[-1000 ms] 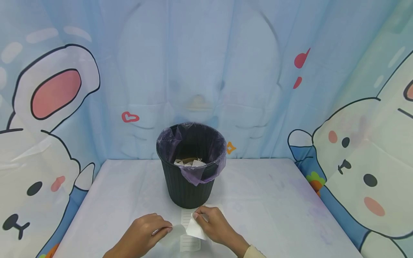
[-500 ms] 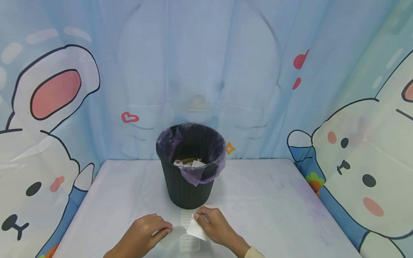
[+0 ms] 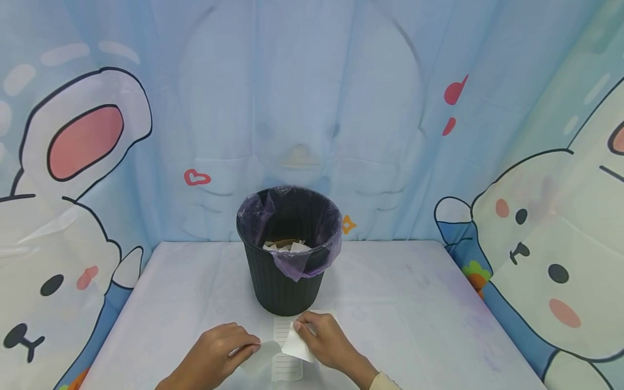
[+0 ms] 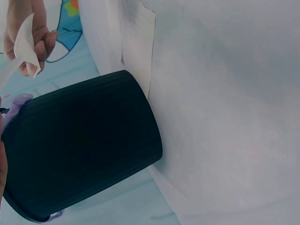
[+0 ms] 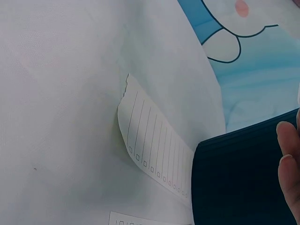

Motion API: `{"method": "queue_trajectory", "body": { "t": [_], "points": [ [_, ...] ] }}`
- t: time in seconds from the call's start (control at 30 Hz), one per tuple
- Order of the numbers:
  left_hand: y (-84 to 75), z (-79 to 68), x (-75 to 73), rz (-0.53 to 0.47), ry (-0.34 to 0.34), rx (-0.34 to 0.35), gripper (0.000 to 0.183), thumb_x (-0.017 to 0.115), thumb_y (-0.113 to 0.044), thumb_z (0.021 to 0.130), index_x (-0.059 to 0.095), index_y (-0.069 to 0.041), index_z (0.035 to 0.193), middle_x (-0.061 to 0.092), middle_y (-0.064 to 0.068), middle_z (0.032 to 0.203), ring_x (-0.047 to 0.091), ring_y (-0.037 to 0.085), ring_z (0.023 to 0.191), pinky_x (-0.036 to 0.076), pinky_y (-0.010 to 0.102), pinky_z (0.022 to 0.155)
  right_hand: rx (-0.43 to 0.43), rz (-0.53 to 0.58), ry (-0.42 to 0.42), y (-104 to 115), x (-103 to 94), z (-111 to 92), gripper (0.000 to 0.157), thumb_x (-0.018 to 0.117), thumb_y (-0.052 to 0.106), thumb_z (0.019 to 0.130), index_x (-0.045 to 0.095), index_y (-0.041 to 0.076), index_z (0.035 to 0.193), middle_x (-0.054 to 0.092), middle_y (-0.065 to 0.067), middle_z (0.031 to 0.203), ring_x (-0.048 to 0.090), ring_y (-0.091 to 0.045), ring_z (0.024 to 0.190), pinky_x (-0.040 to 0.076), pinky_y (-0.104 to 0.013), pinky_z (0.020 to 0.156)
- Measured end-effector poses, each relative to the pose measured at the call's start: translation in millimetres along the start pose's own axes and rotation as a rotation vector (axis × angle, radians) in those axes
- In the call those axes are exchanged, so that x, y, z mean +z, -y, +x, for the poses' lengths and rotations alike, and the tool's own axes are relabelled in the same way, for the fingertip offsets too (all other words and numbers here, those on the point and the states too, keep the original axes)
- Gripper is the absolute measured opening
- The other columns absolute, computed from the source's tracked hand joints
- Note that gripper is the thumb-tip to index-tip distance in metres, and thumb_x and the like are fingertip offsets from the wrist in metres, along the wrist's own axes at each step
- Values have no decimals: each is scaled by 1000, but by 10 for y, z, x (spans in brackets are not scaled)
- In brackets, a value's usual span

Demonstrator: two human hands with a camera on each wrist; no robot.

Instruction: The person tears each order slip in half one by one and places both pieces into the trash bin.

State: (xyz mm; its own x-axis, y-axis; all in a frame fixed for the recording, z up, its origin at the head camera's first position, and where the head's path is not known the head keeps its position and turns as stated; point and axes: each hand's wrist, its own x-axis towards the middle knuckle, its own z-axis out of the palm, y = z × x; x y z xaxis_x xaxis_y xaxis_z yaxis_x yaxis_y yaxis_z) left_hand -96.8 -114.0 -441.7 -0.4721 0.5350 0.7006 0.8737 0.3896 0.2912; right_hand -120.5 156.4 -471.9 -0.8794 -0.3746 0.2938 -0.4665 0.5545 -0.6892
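Observation:
Above the table in front of the bin, my right hand [image 3: 327,342] pinches a white piece of paper [image 3: 298,346] between thumb and fingers. To its left, my left hand [image 3: 219,346] has thumb and fingertips together at the edge of a pale, thin piece of paper [image 3: 263,355], which barely stands out against the tabletop. Lined paper slips [image 3: 286,368] lie beneath and between the hands. One lined slip [image 5: 152,140] shows a torn edge and curls up from the table beside the bin. In the left wrist view, the right hand's paper [image 4: 27,47] hangs bent.
A black ribbed trash bin [image 3: 287,287] stands just beyond the hands. Its purple liner [image 3: 324,238] folds over the rim, and paper scraps [image 3: 287,246] lie inside. The white-covered table [image 3: 404,314] ends at a blue curtain [image 3: 302,108] with cartoon rabbits.

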Motion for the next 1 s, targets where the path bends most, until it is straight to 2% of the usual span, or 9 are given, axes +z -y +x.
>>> {"method": "queue_trajectory", "body": {
  "t": [0.43, 0.53, 0.6, 0.73, 1.0],
  "points": [
    [6, 6, 15, -13, -24, 21, 4, 75, -17, 91, 77, -14, 89, 70, -14, 79, 56, -4, 70, 43, 5, 64, 12, 16, -8, -31, 2, -15, 20, 60, 22, 102, 72, 13, 89, 75, 3, 89, 60, -1, 80, 52, -24, 71],
    [6, 7, 15, -13, -28, 24, 1, 77, -14, 88, 77, -15, 89, 70, -14, 79, 56, -4, 70, 43, 4, 64, 20, 25, -9, -41, 2, -19, 21, 60, 23, 102, 72, 13, 89, 74, 3, 89, 60, -1, 79, 52, -23, 71],
    [2, 9, 11, -8, -30, 23, 5, 79, -12, 86, 77, -16, 89, 70, -14, 79, 56, -4, 69, 43, 4, 64, 23, 29, -9, -44, 1, -18, 20, 60, 23, 102, 72, 13, 89, 74, 3, 89, 60, -1, 79, 52, -23, 71],
    [-4, 17, 3, 4, -29, 24, 3, 79, -14, 87, 77, -15, 88, 70, -14, 79, 56, -4, 69, 43, 4, 64, 23, 30, -14, -36, -7, -12, 20, 60, 22, 102, 73, 13, 89, 74, 2, 88, 59, -1, 78, 51, -23, 70],
    [-1, 20, 1, 6, -28, 28, 15, 83, -8, 80, 76, -17, 90, 70, -14, 79, 56, -4, 69, 43, 4, 64, 19, 17, -15, -20, -26, -1, 20, 60, 22, 102, 73, 11, 91, 75, 1, 90, 62, -2, 81, 53, -24, 72]
  ]
}}
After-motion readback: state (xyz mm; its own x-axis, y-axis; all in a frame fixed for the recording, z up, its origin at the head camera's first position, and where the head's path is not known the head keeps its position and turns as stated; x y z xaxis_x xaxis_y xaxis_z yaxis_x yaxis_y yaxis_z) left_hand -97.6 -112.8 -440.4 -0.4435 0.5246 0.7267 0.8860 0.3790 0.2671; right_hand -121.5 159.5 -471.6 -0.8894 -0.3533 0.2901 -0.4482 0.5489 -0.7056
